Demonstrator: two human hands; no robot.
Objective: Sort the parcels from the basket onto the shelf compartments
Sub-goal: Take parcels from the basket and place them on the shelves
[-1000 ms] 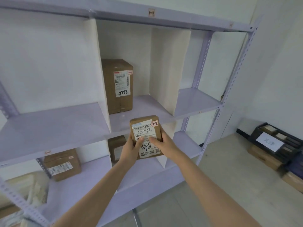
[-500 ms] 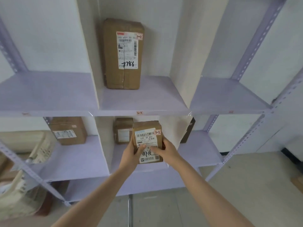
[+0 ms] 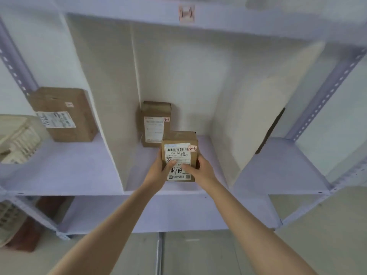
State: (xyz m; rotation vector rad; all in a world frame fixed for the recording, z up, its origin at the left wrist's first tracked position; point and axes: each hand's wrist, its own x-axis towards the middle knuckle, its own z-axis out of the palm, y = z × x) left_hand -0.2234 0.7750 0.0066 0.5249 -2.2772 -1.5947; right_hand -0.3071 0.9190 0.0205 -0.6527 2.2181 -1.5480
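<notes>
- Since half a second ago we have moved in closer, and the parcel (image 3: 179,155) has gone from in front of the shelf edge to inside the middle compartment of the shelf (image 3: 137,181)
- Nearest to us, both forearms reach forward; our left hand (image 3: 157,171) and right hand (image 3: 201,172) clasp the parcel's lower half from either side, fingers curled round its edges and both thumbs pressed flat on its white label
- It is a small brown box held upright, label facing us, with a red-edged sticker (image 3: 192,148) reading 2-2 at its top right corner; we cannot tell whether its base touches the board yet
- Just behind it and a little to the left, a second brown parcel (image 3: 155,124) stands upright by the back wall, with a similar sticker too blurred to read
- Risk, as we judge it: pushing further in could knock that rear parcel over, and letting go this near the front lip could let ours topple forward off the shelf
- Farther left, past a white divider (image 3: 111,96), a larger box (image 3: 63,114) sits in the neighbouring compartment, with a pale basket (image 3: 17,139) at the far left edge
</notes>
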